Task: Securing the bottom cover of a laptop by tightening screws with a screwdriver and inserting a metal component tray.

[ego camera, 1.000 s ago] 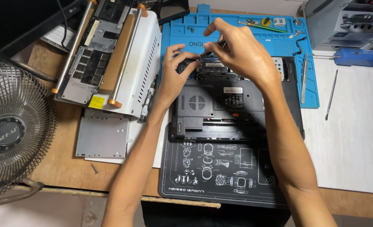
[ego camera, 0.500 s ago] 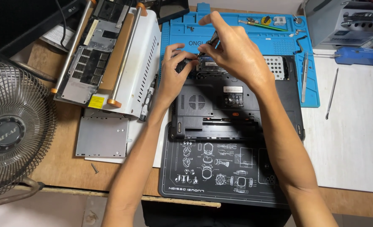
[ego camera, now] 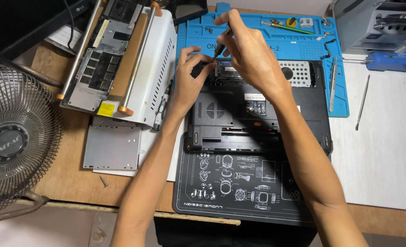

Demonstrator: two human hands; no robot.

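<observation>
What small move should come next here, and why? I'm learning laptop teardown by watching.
Probably keep turning the screwdriver with its tip kept straight on the spot. The right hand pinches it above the open bay at the far edge of the upturned black laptop, and the left hand steadies that edge. Whether a screw has come free is hidden.

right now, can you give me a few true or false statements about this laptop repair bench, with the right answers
1. The black laptop base lies underside up on the mats. True.
2. The right hand holds a thin dark screwdriver. True.
3. The left hand rests on the round metal fan grille. False: it touches the laptop's upper left corner.
4. The blue silicone work mat lies nearer the person than the black printed mat. False: it lies farther away.
</observation>
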